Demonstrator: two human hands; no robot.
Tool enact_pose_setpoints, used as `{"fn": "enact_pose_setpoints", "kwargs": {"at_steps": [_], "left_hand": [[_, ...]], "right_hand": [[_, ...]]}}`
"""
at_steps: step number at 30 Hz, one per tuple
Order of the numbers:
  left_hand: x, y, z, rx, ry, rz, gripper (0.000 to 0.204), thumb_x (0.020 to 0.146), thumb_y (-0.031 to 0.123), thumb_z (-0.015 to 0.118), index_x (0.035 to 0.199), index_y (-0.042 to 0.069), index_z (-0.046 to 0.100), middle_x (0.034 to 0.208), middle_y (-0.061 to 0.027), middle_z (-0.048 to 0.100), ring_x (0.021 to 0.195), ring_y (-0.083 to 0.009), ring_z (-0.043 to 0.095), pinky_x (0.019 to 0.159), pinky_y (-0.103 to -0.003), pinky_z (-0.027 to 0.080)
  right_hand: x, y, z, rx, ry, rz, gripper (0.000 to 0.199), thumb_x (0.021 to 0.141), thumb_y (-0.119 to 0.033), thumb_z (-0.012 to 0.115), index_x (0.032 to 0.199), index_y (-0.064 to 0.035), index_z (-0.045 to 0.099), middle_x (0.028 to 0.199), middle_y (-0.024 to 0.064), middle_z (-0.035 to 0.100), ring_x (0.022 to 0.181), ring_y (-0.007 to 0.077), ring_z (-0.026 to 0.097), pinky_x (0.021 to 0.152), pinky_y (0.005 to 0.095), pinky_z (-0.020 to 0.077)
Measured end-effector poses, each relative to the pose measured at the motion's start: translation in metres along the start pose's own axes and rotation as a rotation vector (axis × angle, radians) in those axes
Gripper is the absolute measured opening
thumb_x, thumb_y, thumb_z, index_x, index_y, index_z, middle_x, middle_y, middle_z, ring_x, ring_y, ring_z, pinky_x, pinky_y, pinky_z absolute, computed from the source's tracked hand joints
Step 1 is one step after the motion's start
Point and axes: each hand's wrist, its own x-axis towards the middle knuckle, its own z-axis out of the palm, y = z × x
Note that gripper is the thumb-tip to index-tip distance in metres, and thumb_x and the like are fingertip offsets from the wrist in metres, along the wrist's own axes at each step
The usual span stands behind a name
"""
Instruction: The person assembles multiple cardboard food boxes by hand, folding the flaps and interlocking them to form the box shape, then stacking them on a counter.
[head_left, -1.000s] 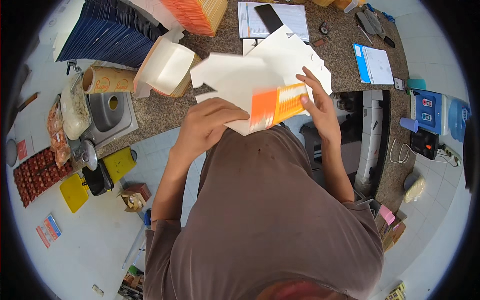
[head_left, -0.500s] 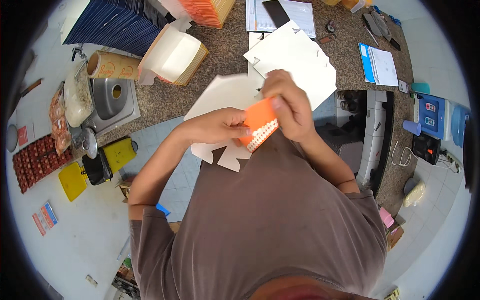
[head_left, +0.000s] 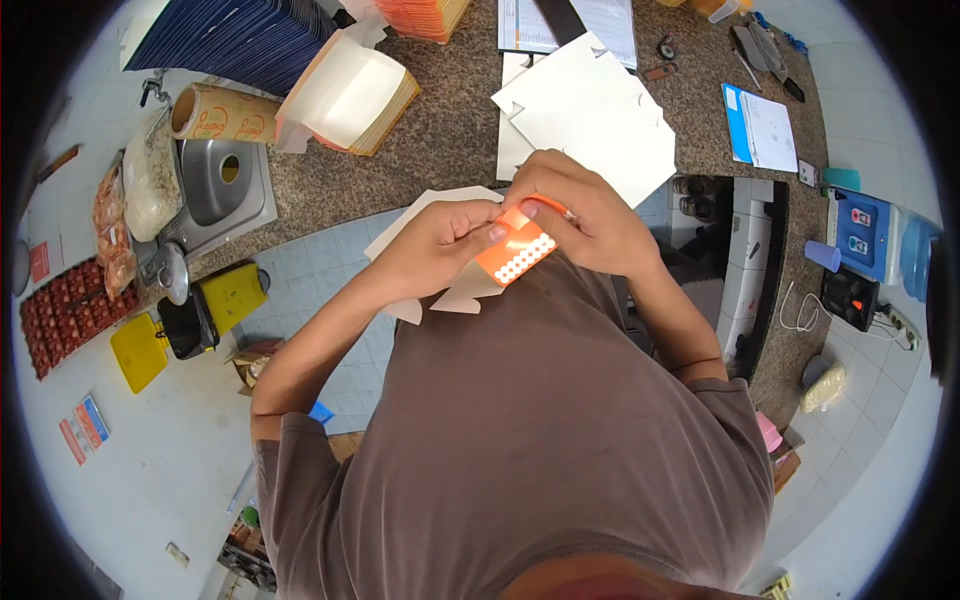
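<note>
A die-cut card box blank, pale inside with an orange printed panel bearing rows of white dots, is held in front of my chest. My left hand grips the panel's left side, thumb on its face. My right hand is closed on its upper right edge, where the card bends over; its fingers go behind the card and are partly hidden. Notched flaps hang below my left hand. Just past my hands, a stack of flat white blanks with cut slits lies on the counter.
On the speckled counter stand nested open trays, a stack of dark blue folded boxes and a cardboard tube. A sink is at the left. A blue folder with papers lies at the right.
My right hand has come down slightly and turned, its fingers now over the panel's upper edge. The panel has tilted and its top edge curls over. My left thumb has moved onto its face.
</note>
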Motion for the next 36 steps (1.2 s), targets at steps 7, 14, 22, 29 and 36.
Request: {"fn": "enact_pose_setpoints", "kwargs": {"at_steps": [7, 14, 22, 29, 36], "left_hand": [[0.007, 0.003, 0.002, -0.139, 0.067, 0.076, 0.031, 0.113, 0.019, 0.056, 0.134, -0.003, 0.064, 0.11, -0.0019, 0.074, 0.097, -0.0039, 0.065, 0.085, -0.024, 0.053], [0.022, 0.018, -0.025, -0.653, 0.318, 0.329, 0.035, 0.113, 0.015, 0.052, 0.144, -0.001, 0.051, 0.135, -0.0179, 0.068, 0.118, -0.026, 0.072, 0.1, -0.045, 0.063], [0.037, 0.033, 0.001, -0.745, 0.475, 0.544, 0.03, 0.113, 0.02, 0.055, 0.132, -0.003, 0.058, 0.129, -0.0159, 0.069, 0.116, -0.0243, 0.072, 0.101, -0.044, 0.062], [0.032, 0.035, -0.004, -0.754, 0.537, 0.619, 0.031, 0.114, 0.024, 0.053, 0.127, -0.003, 0.06, 0.127, -0.0135, 0.07, 0.117, -0.0206, 0.07, 0.105, -0.04, 0.058], [0.023, 0.013, -0.027, -0.774, 0.499, 0.501, 0.038, 0.116, 0.034, 0.049, 0.125, 0.0, 0.063, 0.1, -0.0054, 0.07, 0.091, -0.0098, 0.066, 0.085, -0.03, 0.056]], "right_hand": [[0.02, -0.013, 0.022, 0.036, 0.248, -0.033, 0.023, 0.094, -0.006, 0.068, 0.117, -0.0039, 0.071, 0.121, 0.0135, 0.07, 0.111, 0.0348, 0.065, 0.096, 0.0413, 0.0535], [0.013, -0.002, 0.012, -0.071, 0.405, -0.128, 0.04, 0.084, -0.01, 0.082, 0.123, -0.0045, 0.072, 0.129, 0.0178, 0.067, 0.118, 0.0357, 0.065, 0.101, 0.0414, 0.0523], [0.036, -0.01, 0.018, -0.312, 0.419, -0.235, 0.063, 0.087, -0.014, 0.081, 0.146, -0.0048, 0.061, 0.154, 0.0233, 0.051, 0.129, 0.0399, 0.061, 0.104, 0.0436, 0.0533], [0.054, -0.019, 0.035, -0.223, 0.399, -0.139, 0.053, 0.09, 0.001, 0.072, 0.141, -0.0068, 0.066, 0.157, 0.02, 0.052, 0.14, 0.0371, 0.056, 0.109, 0.042, 0.0532], [0.08, -0.004, 0.06, -0.345, 0.535, -0.217, 0.043, 0.081, 0.005, 0.078, 0.123, -0.0067, 0.078, 0.157, 0.0177, 0.054, 0.136, 0.0402, 0.06, 0.108, 0.0446, 0.0532]]}}
